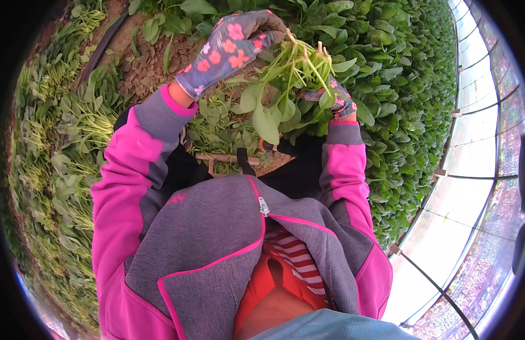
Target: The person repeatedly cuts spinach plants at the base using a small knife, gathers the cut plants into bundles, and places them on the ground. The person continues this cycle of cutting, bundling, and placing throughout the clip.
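Green plants (404,96) crowded close; the left hand (234,50) pinched a root tip (289,35), the right hand (343,103), half leaf-hidden, clasped the bunch (286,106).

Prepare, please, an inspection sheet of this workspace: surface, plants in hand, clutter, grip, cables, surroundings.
Surface: brown, cracked soil, partly covered by leaves.
Job's things: bunch of leafy greens, stem ends up, leaves hanging.
Clutter: loose greens lying at left; brown bar near centre.
Grip: gloved right hand holds the bunch, partly hidden by leaves; gloved left hand at a stem end, pinch unclear.
Cables: none certain; dark strip upper left, perhaps hose.
Surroundings: standing greens at right, pale wall beyond.
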A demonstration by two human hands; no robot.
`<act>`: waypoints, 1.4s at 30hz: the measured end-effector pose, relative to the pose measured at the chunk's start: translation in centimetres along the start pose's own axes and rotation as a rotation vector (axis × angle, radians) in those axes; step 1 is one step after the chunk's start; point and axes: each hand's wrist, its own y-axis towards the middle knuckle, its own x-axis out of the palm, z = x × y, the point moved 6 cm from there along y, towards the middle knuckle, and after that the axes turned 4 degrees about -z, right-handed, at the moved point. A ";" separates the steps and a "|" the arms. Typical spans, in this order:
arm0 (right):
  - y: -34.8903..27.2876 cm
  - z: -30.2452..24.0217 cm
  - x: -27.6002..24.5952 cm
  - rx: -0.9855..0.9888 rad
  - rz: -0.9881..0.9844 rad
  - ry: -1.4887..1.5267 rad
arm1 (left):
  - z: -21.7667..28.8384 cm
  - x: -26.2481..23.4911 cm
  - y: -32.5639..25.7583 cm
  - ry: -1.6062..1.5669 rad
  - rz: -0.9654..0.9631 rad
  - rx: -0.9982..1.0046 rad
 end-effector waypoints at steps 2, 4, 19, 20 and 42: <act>0.2 -0.2 0.3 0.005 0.005 0.084 | -1.1 0.9 -0.1 -0.390 -0.129 -0.220; 0.3 -0.7 0.7 -0.008 -0.024 -0.066 | 0.0 1.6 -0.1 -0.339 -0.243 -0.070; -0.6 -2.3 2.3 0.163 0.004 -0.073 | -1.8 3.5 -0.6 -0.276 -0.336 -0.204; -0.6 -2.3 2.2 0.145 -0.008 -0.259 | -1.7 3.3 -0.5 -0.336 -0.308 -0.148; -0.7 -1.2 1.0 -0.027 0.015 -0.464 | -0.8 2.4 -0.3 -0.212 -0.256 0.028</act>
